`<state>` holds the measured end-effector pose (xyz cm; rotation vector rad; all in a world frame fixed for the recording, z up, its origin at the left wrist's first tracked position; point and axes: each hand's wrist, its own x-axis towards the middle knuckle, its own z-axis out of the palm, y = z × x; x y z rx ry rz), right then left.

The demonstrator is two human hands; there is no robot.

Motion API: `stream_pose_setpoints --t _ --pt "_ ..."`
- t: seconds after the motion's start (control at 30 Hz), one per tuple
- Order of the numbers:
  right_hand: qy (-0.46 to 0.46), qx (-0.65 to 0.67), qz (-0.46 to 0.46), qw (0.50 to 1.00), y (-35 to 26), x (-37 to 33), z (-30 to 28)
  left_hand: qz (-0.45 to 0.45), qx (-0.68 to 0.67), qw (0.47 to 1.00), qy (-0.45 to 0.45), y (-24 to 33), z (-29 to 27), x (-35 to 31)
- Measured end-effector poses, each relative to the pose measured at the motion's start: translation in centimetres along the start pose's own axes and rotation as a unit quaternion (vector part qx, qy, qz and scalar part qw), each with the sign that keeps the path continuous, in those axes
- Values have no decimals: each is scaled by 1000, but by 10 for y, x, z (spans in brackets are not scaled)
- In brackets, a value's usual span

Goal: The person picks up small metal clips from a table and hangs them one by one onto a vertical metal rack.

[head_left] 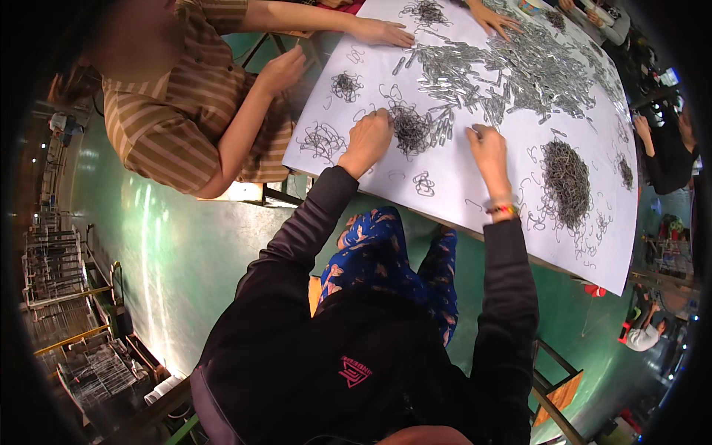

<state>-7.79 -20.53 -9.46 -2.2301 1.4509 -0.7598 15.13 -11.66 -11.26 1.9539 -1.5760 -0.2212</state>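
Note:
My left hand point(368, 141) is closed, its fingertips together at the left edge of a pile of dark bent wire hooks point(410, 130). Whatever it may hold is too small to make out. On the white tabletop point(452, 185), my right hand point(488, 153) has its fingers curled in a pinch, just below the spread heap of flat silver metal clips point(538, 70). Between those fingertips I cannot make out a thing. A few loose hooks point(423, 184) lie on the table between my two forearms.
A large mound of wire hooks point(566, 184) stands to the right, and smaller heaps point(322, 141) lie at left. A person in a striped shirt point(170, 119) sits at the left, one hand point(382, 32) by the clips. Another person's hand point(493, 18) reaches in from the far side.

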Motion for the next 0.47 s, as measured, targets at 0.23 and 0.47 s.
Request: stream_pose_setpoints --t 0.23,0.47 --pt "-22 -40 -44 998 -16 18 57 145 -142 979 5 20 -59 29" --pt "-172 -80 109 976 7 21 38 199 179 949 -167 -9 -42 57"
